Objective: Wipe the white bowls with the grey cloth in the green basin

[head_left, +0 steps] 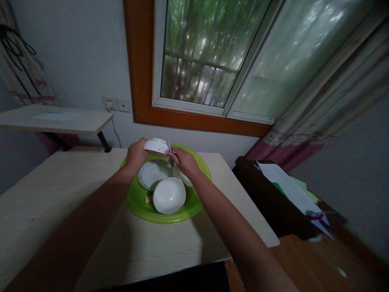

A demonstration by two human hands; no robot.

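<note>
And we're over the pale table (146, 239), running wide to your left, with a narrower strip on your right before its edge drops away. Its near edge crosses low in view, partly behind your forearms. The green basin (164, 219) sits toward the far side, near the wall; your arms and hands cover parts of its rim. Inside, the patterned plate (152, 174) lies left of center, its near edge tucked behind the white bowl (169, 195), which faces up at you close to the near rim. Another white piece hides under your right wrist, too covered to name. Up top, your left hand (137, 154) has its fingers clamped on the flowered bowl (156, 147), tilted with its foot up, above the basin's far part; those fingertips are hidden. Your right hand (184, 160) closes its fingers at the bowl's right side, by a greyish item (170, 152), hard to make out. Smallest, a tan piece (148, 198) peeks out left of the white bowl.
</note>
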